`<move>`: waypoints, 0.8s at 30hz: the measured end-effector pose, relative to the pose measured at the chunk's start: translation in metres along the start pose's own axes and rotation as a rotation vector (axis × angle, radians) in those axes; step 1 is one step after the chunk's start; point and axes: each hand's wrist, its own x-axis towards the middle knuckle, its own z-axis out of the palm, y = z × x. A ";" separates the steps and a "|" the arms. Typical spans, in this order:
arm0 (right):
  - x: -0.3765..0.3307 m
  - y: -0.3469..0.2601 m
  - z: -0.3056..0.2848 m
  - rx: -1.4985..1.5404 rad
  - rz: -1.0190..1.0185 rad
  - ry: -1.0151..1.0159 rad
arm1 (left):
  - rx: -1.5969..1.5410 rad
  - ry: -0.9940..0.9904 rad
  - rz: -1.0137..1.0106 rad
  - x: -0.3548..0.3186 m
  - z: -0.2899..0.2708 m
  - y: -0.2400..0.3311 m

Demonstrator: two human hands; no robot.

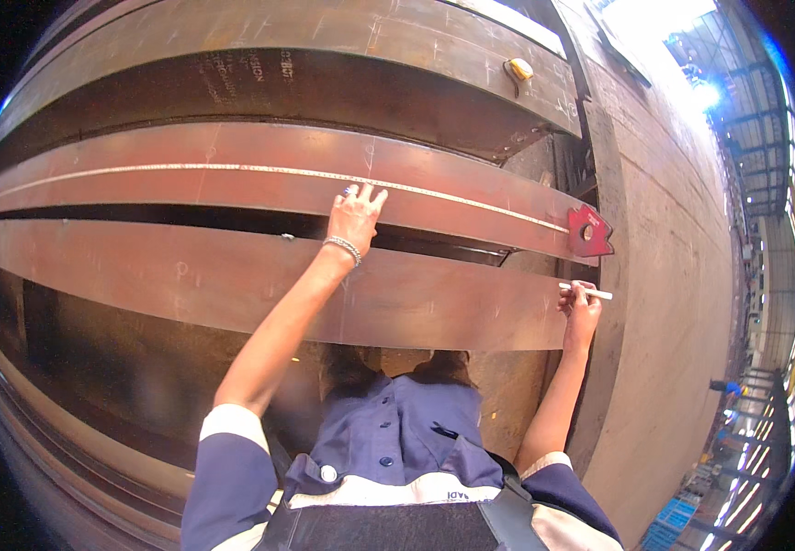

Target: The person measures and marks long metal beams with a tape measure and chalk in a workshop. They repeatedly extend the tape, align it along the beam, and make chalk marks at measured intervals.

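A long pale measuring tape (310, 172) lies stretched along a reddish-brown steel beam (278, 138). My left hand (354, 219), with a bracelet at its wrist, rests on this beam, fingers apart and tips at the tape's near edge. By the tape's right end sits a red magnetic welding square (588, 232) with a round hole. My right hand (583, 317) is closed on a white chalk stick (590, 291), over the right end of the nearer steel beam (443, 298). Thin pale marks cross both beams.
A yellow tape measure case (519, 69) lies on the farther beam (342, 32). Dark gaps separate the beams. Beyond their right ends stretches a brown floor (664, 275). A distant person (732, 388) in blue and blue crates (671, 523) appear at the right.
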 end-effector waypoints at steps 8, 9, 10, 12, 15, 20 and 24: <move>-0.042 0.016 0.037 0.079 0.079 0.055 | 0.045 0.023 0.059 0.008 0.016 -0.004; -0.040 0.017 0.045 0.093 0.060 0.019 | 0.047 0.006 0.054 0.011 0.011 -0.003; -0.036 0.018 0.053 0.104 0.043 -0.017 | 0.048 -0.013 0.050 0.012 0.005 0.000; -0.019 0.027 0.069 0.108 -0.013 -0.116 | 0.041 0.037 0.039 0.011 0.012 -0.001; 0.024 0.028 0.110 0.075 -0.124 -0.338 | 0.026 -0.032 0.018 0.016 0.016 0.000; 0.100 0.016 0.204 -0.083 -0.186 -0.711 | 0.020 0.032 0.008 0.019 0.021 0.003; 0.131 0.019 0.241 -0.247 -0.093 -0.881 | 0.029 0.026 0.004 0.017 0.018 0.005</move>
